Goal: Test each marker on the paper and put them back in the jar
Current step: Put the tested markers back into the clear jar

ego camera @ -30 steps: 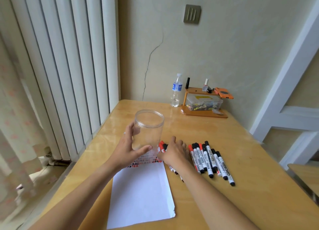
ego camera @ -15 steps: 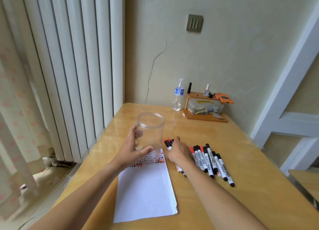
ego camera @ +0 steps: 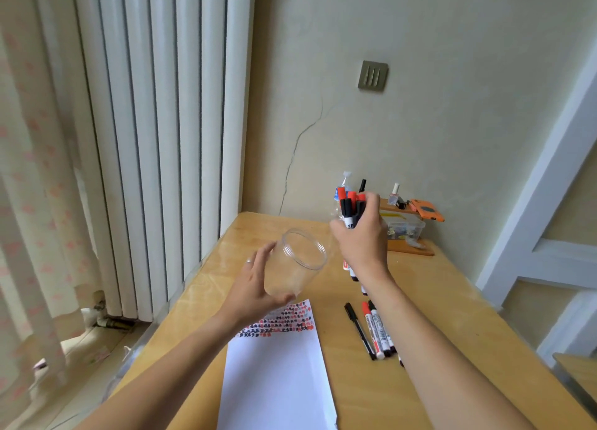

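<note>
The left hand [ego camera: 258, 287] curls round a clear jar [ego camera: 295, 263], holding it tilted with its open mouth turned toward the right hand; the jar looks empty and is lifted off the table [ego camera: 436, 300], above the far end of the paper [ego camera: 274, 381]. A ring shows on one left finger. The right hand [ego camera: 361, 236] grips a bundle of markers [ego camera: 350, 208] upright, red and black caps on top, just beside the jar's mouth. Print runs along the barrels, too small to read.

The paper lies near the table's near edge; its far end carries rows of small red and black test marks. Three loose markers [ego camera: 374, 329] lie side by side to its right, partly under the right forearm, one slim and black, one red-capped, one black-capped; their labels are unreadable.

At the far edge against the wall stand a water bottle [ego camera: 345, 184] with a blue label, mostly hidden by the bundle, and a wooden rack [ego camera: 408, 249] holding a clear box and an orange item.
</note>
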The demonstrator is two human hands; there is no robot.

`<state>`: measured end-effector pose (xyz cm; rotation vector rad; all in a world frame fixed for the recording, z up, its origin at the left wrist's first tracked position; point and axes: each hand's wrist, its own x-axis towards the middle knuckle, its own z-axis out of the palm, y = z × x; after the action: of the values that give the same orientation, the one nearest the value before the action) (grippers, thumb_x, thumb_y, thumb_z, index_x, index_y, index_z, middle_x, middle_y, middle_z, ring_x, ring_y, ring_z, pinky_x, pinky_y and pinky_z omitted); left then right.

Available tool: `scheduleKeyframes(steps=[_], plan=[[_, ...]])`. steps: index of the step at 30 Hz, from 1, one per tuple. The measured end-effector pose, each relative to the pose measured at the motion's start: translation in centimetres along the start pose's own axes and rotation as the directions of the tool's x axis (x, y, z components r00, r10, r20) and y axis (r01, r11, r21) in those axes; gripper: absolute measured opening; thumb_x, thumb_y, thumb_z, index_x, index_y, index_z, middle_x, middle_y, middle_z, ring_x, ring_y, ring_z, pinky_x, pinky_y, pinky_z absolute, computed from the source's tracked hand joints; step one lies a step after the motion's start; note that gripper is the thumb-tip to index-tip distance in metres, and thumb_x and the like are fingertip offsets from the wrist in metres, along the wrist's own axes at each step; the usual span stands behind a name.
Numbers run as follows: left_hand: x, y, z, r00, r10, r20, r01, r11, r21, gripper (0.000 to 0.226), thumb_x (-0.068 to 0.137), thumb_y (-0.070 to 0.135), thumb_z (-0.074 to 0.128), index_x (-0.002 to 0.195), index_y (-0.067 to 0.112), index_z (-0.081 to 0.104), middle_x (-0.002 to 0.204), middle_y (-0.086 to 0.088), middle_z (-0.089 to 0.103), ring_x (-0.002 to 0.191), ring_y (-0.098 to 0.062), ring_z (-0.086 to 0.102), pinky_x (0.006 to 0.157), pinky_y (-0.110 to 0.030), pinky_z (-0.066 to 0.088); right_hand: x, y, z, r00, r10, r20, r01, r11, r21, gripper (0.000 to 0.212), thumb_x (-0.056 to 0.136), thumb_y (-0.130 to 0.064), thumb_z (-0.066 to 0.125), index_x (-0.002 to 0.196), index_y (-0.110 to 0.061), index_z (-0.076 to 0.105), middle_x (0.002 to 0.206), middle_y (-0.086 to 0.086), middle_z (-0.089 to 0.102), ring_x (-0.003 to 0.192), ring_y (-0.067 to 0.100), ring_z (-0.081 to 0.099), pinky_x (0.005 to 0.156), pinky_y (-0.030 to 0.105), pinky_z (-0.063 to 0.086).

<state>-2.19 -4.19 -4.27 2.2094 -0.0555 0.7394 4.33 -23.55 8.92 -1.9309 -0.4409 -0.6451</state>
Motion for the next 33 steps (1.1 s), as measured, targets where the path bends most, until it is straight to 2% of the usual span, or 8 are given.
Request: scheduleKeyframes(steps=[4, 8, 15, 18, 21, 26, 29, 33], plan=[[0.1, 0.1, 0.1, 0.997, -0.013, 0.074, 0.015, 1.000, -0.027, 0.111, 0.071, 0.049, 0.089, 0.156, 0.036, 0.018, 0.150, 0.009, 0.036, 0.134, 0.000, 0.033, 0.102, -0.020, 0.031, 1.1, -2.6, 0.2, 0.996, -0.037, -0.077, 0.051, 0.978, 0.200, 0.043, 0.080, -0.009, 0.068, 0.116, -0.020, 0.047, 0.094, 0.003, 0.062, 0.074, 0.021, 0.059, 0.057, 0.032, 0.047], [-0.4, 0.6, 0.9, 0.991, -0.004, 0.137, 0.013, 0.998, -0.062, 0.110, 0.073, 0.055, 0.085, 0.155, 0.035, 0.015, 0.150, 0.007, 0.037, 0.137, -0.002, 0.033, 0.111, -0.026, 0.033, 0.7, -3.4, 1.6, 0.994, 0.014, -0.104, 0.026, 0.929, 0.370, 0.043, 0.082, -0.004, 0.066, 0.119, -0.017, 0.048, 0.086, -0.005, 0.059, 0.066, 0.005, 0.054, 0.057, 0.017, 0.044], [-0.6, -0.6, 0.4, 0.994, 0.003, 0.113, 0.005, 0.997, -0.078, 0.111, 0.074, 0.056, 0.085, 0.157, 0.031, 0.016, 0.150, 0.003, 0.043, 0.136, -0.006, 0.039, 0.110, -0.026, 0.035, 0.4, -4.7, 2.8, 0.972, 0.004, -0.235, 0.113, 0.870, 0.481, 0.041, 0.083, -0.001, 0.064, 0.117, -0.017, 0.047, 0.083, -0.009, 0.054, 0.070, 0.010, 0.052, 0.063, 0.023, 0.046], [-0.5, -0.1, 0.4, 0.986, 0.074, 0.152, -0.060, 0.994, -0.097, 0.109, 0.074, 0.053, 0.086, 0.157, 0.037, 0.018, 0.154, 0.012, 0.041, 0.143, -0.005, 0.036, 0.115, -0.033, 0.036, 0.3, -4.8, 3.2, 0.969, 0.002, -0.245, 0.125, 0.857, 0.499, 0.042, 0.083, 0.000, 0.064, 0.117, -0.018, 0.047, 0.085, -0.008, 0.056, 0.069, 0.010, 0.054, 0.063, 0.022, 0.047], [-0.4, 0.5, 0.8, 0.984, 0.097, 0.149, -0.080, 0.990, -0.113, 0.103, 0.074, 0.045, 0.088, 0.153, 0.036, 0.023, 0.150, 0.014, 0.044, 0.141, -0.007, 0.039, 0.113, -0.034, 0.037, -1.4, -3.6, 4.5, 0.991, -0.021, -0.135, 0.080, 0.889, 0.451, 0.045, 0.082, 0.001, 0.065, 0.119, -0.017, 0.048, 0.085, -0.013, 0.059, 0.069, 0.006, 0.056, 0.064, 0.019, 0.047], [-0.3, -0.6, 1.0, 0.994, -0.002, 0.109, 0.017, 0.990, -0.139, 0.106, 0.074, 0.040, 0.089, 0.154, 0.030, 0.021, 0.147, 0.007, 0.044, 0.137, -0.008, 0.041, 0.111, -0.029, 0.037, -2.4, -1.5, 5.1, 0.992, 0.007, 0.123, -0.046, 0.947, 0.319, 0.042, 0.084, -0.008, 0.070, 0.116, -0.022, 0.046, 0.083, -0.011, 0.059, 0.066, -0.001, 0.056, 0.059, 0.012, 0.043], [-0.1, -1.6, 0.6, 0.991, -0.107, 0.077, 0.119, 0.978, -0.173, 0.109, 0.073, 0.046, 0.090, 0.153, 0.029, 0.019, 0.143, 0.007, 0.043, 0.134, -0.011, 0.044, 0.108, -0.034, 0.043, -2.4, -1.4, 5.0, 0.975, -0.022, 0.221, -0.052, 0.945, 0.323, 0.038, 0.086, -0.012, 0.075, 0.114, -0.021, 0.050, 0.080, -0.010, 0.057, 0.060, -0.002, 0.055, 0.058, 0.015, 0.047], [0.0, -1.8, 0.5, 0.994, -0.053, 0.097, 0.069, 0.983, -0.168, 0.102, 0.071, 0.049, 0.090, 0.150, 0.040, 0.025, 0.140, 0.009, 0.053, 0.132, -0.007, 0.048, 0.103, -0.042, 0.048, -3.3, -0.2, 5.6, 0.933, -0.097, 0.346, 0.039, 0.984, 0.171, 0.025, 0.082, -0.019, 0.079, 0.097, -0.020, 0.059, 0.081, -0.008, 0.061, 0.074, 0.008, 0.060, 0.067, 0.024, 0.049]])
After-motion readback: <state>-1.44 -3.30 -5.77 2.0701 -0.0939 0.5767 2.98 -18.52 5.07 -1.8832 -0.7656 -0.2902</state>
